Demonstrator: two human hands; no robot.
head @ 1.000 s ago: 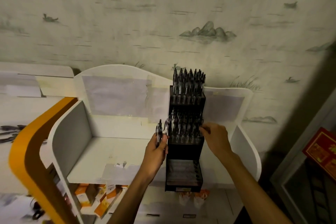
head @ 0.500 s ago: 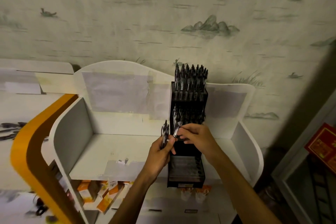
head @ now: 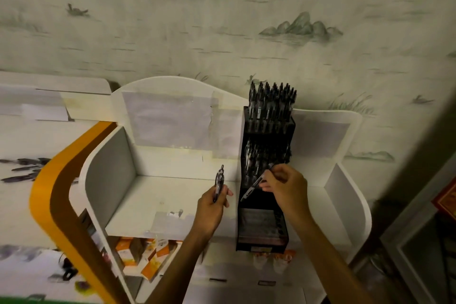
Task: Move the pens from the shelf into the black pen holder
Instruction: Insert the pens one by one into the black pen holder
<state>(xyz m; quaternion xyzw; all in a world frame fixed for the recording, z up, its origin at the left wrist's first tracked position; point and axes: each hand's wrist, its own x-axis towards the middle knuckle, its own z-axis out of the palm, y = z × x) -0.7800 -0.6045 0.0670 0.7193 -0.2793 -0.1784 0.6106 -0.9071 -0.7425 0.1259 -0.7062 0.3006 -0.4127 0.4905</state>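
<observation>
A tall black tiered pen holder (head: 267, 224) stands on the white shelf (head: 158, 200), right of centre. Its top tier (head: 271, 103) and middle tier are packed with upright dark pens; the lowest tier looks bare. My left hand (head: 212, 210) is closed around a pen (head: 219, 181) held upright, just left of the holder. My right hand (head: 286, 187) pinches another pen (head: 254, 186), tilted with its tip down-left, in front of the holder's middle tier.
The shelf has curved white side walls (head: 345, 195) and an orange-edged panel (head: 61, 175) on the left. Orange boxes (head: 145, 256) lie on the level below. More dark pens (head: 22, 168) rest on the surface at far left. A patterned wall stands behind.
My right hand took a pen from the left hand and has carried it to the holder's front. The left hand has drifted slightly left, away from the holder.
</observation>
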